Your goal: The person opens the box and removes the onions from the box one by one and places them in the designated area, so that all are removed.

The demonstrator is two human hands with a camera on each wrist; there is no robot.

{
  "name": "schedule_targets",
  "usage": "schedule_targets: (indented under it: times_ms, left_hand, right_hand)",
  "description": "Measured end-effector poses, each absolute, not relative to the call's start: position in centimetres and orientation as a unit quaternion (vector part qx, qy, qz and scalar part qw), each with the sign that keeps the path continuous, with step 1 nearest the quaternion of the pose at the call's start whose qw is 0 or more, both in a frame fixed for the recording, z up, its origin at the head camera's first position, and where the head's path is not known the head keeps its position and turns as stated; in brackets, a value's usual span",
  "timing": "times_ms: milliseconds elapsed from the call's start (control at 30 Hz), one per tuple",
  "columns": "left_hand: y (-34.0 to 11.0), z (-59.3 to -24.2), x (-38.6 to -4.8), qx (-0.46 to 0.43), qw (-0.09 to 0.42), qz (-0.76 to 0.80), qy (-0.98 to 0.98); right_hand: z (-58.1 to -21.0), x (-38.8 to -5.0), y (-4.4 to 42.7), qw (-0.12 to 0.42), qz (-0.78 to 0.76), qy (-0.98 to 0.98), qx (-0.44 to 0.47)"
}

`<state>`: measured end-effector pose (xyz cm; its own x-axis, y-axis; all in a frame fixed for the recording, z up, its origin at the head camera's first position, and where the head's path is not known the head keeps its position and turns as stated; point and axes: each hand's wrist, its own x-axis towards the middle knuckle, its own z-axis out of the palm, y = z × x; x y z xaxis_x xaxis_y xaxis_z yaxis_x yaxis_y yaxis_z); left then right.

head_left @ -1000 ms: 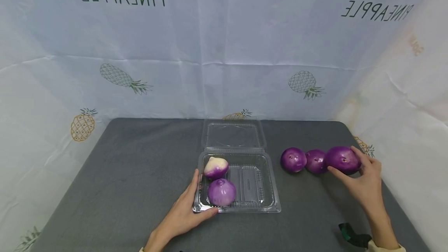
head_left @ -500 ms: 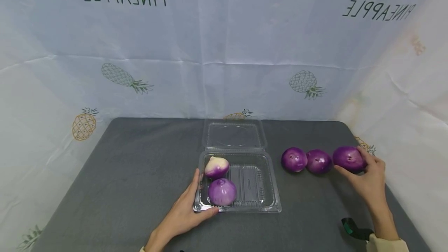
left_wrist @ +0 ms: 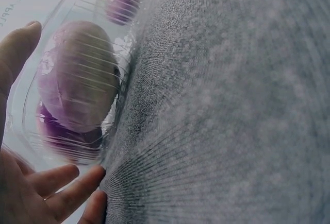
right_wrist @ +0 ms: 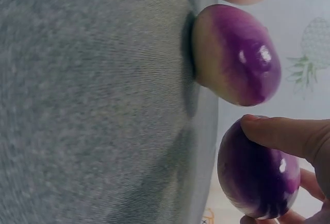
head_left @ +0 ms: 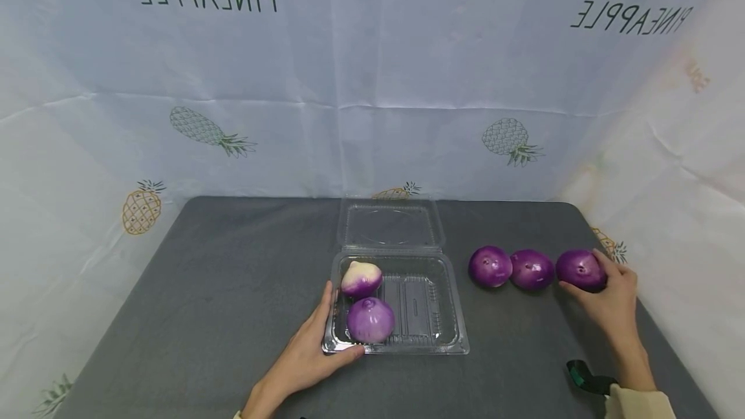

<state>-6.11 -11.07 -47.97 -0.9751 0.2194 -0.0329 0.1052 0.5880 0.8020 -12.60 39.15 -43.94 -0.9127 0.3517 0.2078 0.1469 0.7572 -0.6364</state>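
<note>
So the left hand [head_left: 305, 348] is spread pretty wide, thumb along the near edge of a clear plastic box [head_left: 460, 341] and fingers up its left side, touching it rather than gripping. The lid [head_left: 390, 224] is flipped back. Left half of the box has a white-topped bulb [head_left: 361, 279] behind a pale purple bulb [head_left: 370, 321]. Then two darker bulbs [head_left: 490, 266] sit close together on the grey table [head_left: 250, 257], and at far right the right hand [head_left: 611, 293] pinches another purple bulb [head_left: 581, 270], thumb against fingers, looks just off the tabletop.
</note>
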Motion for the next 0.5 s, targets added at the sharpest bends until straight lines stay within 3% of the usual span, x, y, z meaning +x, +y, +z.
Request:
schedule_targets:
  times_ms: [500]
  left_hand:
    - [-11.1, -48.0, -6.1, 0.089, 0.07, 0.446, 0.888]
  right_hand:
    - [-45.2, -13.0, 39.4, 0.143, 0.305, -0.935, -0.11]
